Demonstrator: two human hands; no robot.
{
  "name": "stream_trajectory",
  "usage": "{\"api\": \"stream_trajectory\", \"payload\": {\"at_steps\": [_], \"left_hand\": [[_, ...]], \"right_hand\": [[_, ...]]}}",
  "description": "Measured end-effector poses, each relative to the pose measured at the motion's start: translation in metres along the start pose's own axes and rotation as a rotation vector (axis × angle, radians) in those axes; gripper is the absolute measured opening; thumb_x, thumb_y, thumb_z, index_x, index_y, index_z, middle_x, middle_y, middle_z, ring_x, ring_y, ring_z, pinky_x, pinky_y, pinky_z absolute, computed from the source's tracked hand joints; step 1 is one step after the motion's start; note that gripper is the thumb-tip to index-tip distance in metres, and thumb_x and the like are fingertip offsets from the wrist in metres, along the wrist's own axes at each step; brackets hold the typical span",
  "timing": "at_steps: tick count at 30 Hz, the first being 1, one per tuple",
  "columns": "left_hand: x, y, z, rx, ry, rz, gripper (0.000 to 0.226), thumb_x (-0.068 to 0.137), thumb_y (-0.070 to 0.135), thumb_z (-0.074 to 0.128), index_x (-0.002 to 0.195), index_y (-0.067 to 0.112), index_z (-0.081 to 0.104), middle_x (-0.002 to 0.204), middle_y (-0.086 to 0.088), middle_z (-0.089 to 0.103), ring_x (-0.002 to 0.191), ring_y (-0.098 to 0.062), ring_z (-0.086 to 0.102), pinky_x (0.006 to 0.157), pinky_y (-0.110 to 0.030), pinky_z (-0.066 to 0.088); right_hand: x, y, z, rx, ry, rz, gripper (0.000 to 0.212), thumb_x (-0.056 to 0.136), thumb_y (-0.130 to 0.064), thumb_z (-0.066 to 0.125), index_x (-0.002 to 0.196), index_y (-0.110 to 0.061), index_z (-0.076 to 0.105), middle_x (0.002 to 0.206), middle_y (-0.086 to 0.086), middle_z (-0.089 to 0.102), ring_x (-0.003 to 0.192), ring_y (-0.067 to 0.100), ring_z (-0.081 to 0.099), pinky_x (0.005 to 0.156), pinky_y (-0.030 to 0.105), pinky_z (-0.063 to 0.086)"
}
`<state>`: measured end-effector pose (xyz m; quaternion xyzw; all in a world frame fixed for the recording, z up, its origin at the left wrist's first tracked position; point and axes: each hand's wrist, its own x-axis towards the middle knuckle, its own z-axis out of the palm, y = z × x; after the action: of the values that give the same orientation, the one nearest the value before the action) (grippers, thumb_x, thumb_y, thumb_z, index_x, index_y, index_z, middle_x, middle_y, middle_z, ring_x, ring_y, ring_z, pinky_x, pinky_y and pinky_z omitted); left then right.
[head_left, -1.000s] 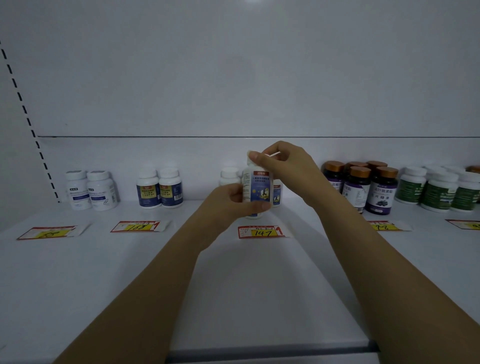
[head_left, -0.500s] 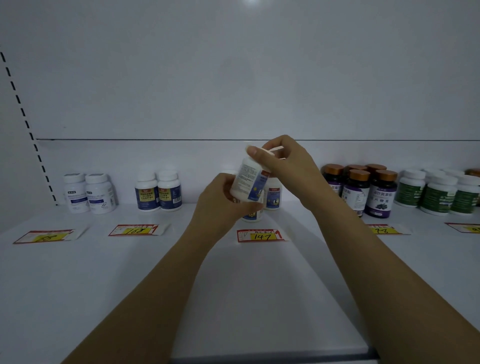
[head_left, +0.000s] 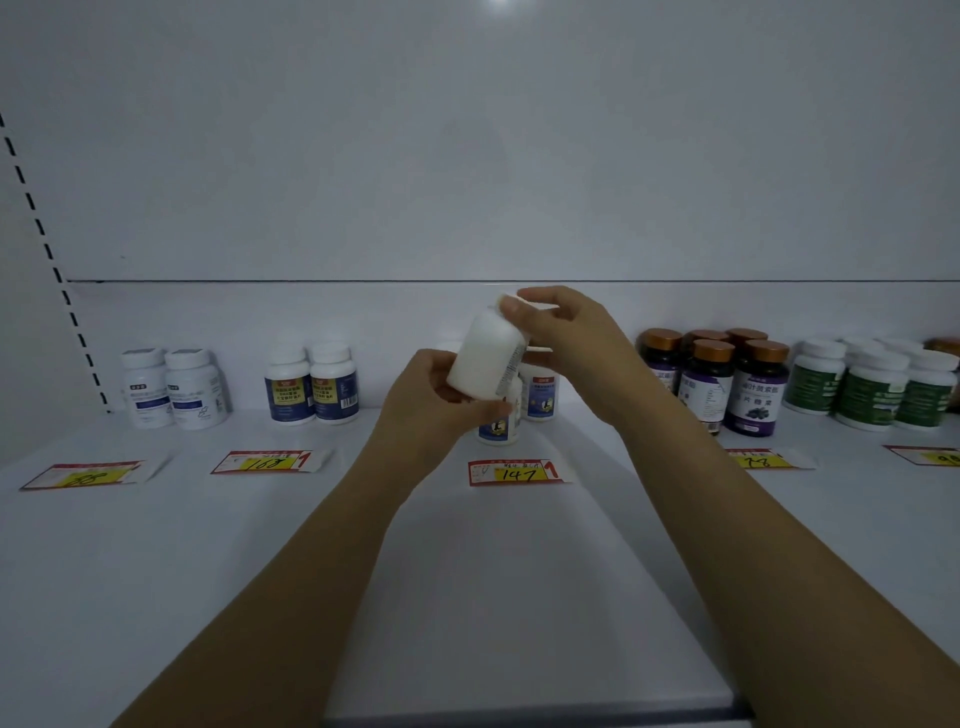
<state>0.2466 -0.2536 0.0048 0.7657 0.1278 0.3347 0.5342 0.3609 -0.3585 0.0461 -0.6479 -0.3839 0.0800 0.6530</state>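
The white supplement bottle (head_left: 485, 358) is held in the air just above the price tag marked 147 (head_left: 517, 472), tilted so that its cap end leans up and to the right. Our left hand (head_left: 426, 405) cups the base, with thumb and fingers curled round the lower body. Our right hand (head_left: 566, 332) pinches the cap end between thumb and bent fingers. A second ago the bottle stood upright with its blue label towards us. Now it is rolled and tipped, so we see the plain white side and a strip of fine print. We judge that we are turning it to inspect it, perhaps for a date or batch mark, so it is not ready to go back yet. Just behind the tag, two matching bottles (head_left: 540, 395) stand on the shelf (head_left: 467, 571). Brown-capped bottles (head_left: 709, 379) stand to the tag's right, and a navy-labelled pair (head_left: 311, 384) to its left.
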Motion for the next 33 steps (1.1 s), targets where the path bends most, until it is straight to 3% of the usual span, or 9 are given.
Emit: {"api": "stream_trajectory", "payload": {"at_steps": [5, 8, 12, 15, 19, 21, 24, 28, 33], "left_hand": [[-0.001, 0.005, -0.002, -0.021, -0.147, -0.093, 0.047, 0.080, 0.023, 0.072, 0.121, 0.018, 0.049, 0.113, 0.003, 0.061, 0.099, -0.011, 0.060, 0.090, -0.027, 0.047], [-0.002, 0.004, -0.002, 0.025, -0.123, -0.056, 0.046, 0.079, 0.024, 0.073, 0.119, 0.018, 0.052, 0.108, 0.004, 0.061, 0.091, -0.006, 0.058, 0.075, -0.016, 0.047], [-0.002, 0.003, 0.000, 0.044, -0.040, -0.042, 0.050, 0.072, 0.022, 0.079, 0.109, 0.023, 0.044, 0.097, 0.012, 0.057, 0.085, -0.003, 0.057, 0.065, -0.013, 0.045], [0.001, 0.003, -0.003, 0.012, -0.080, -0.091, 0.049, 0.074, 0.023, 0.077, 0.112, 0.022, 0.045, 0.109, 0.006, 0.059, 0.099, -0.012, 0.060, 0.080, -0.019, 0.048], [0.001, 0.006, -0.006, -0.077, -0.226, -0.170, 0.036, 0.082, 0.022, 0.070, 0.115, 0.019, 0.055, 0.119, -0.001, 0.064, 0.109, -0.016, 0.061, 0.096, -0.031, 0.050], [-0.001, 0.005, -0.006, -0.037, -0.220, -0.147, 0.034, 0.080, 0.021, 0.072, 0.111, 0.021, 0.056, 0.108, 0.005, 0.067, 0.098, -0.008, 0.064, 0.085, -0.022, 0.053], [-0.002, 0.005, -0.003, -0.019, -0.124, -0.117, 0.039, 0.075, 0.020, 0.077, 0.107, 0.020, 0.055, 0.097, 0.008, 0.065, 0.084, 0.000, 0.062, 0.069, -0.014, 0.050], [-0.002, 0.006, -0.002, -0.002, -0.089, -0.094, 0.038, 0.073, 0.022, 0.079, 0.098, 0.024, 0.051, 0.095, 0.010, 0.063, 0.084, -0.001, 0.061, 0.072, -0.015, 0.048], [-0.003, 0.008, -0.003, -0.007, -0.205, -0.118, 0.027, 0.083, 0.023, 0.069, 0.106, 0.027, 0.055, 0.104, 0.009, 0.064, 0.090, -0.003, 0.061, 0.093, -0.028, 0.047]], "right_hand": [[0.001, -0.001, -0.008, 0.117, -0.076, -0.028, 0.035, 0.093, -0.022, 0.059, 0.127, -0.021, 0.054, 0.112, 0.005, 0.066, 0.105, 0.019, 0.065, 0.092, 0.033, 0.053], [0.000, 0.000, -0.005, 0.139, -0.141, -0.013, 0.036, 0.095, -0.025, 0.056, 0.131, -0.022, 0.051, 0.117, 0.003, 0.064, 0.110, 0.018, 0.062, 0.094, 0.033, 0.052], [-0.002, 0.003, 0.008, -0.029, -0.048, -0.021, 0.057, 0.084, -0.042, 0.067, 0.133, -0.019, 0.050, 0.114, -0.001, 0.062, 0.105, 0.014, 0.063, 0.089, 0.030, 0.054], [0.000, 0.003, 0.007, 0.081, -0.001, 0.026, 0.054, 0.084, -0.032, 0.070, 0.131, -0.016, 0.051, 0.113, 0.004, 0.063, 0.103, 0.018, 0.064, 0.092, 0.034, 0.054], [0.002, 0.001, -0.002, 0.294, -0.093, 0.043, 0.038, 0.092, -0.016, 0.060, 0.129, -0.018, 0.052, 0.118, 0.010, 0.065, 0.107, 0.024, 0.065, 0.095, 0.037, 0.052], [0.003, 0.002, -0.001, 0.323, -0.161, 0.060, 0.035, 0.095, -0.018, 0.056, 0.130, -0.019, 0.051, 0.122, 0.009, 0.064, 0.108, 0.024, 0.064, 0.094, 0.036, 0.052], [0.002, 0.005, 0.006, 0.122, -0.158, 0.034, 0.048, 0.089, -0.039, 0.062, 0.133, -0.021, 0.051, 0.123, 0.004, 0.063, 0.108, 0.019, 0.064, 0.095, 0.040, 0.052], [0.002, 0.005, 0.005, 0.128, -0.047, 0.011, 0.045, 0.088, -0.032, 0.066, 0.128, -0.013, 0.055, 0.111, 0.004, 0.068, 0.099, 0.017, 0.068, 0.094, 0.040, 0.053], [0.003, 0.005, -0.002, 0.280, -0.093, 0.022, 0.034, 0.096, -0.019, 0.054, 0.129, -0.010, 0.055, 0.111, 0.006, 0.068, 0.097, 0.018, 0.067, 0.093, 0.035, 0.053]]}}
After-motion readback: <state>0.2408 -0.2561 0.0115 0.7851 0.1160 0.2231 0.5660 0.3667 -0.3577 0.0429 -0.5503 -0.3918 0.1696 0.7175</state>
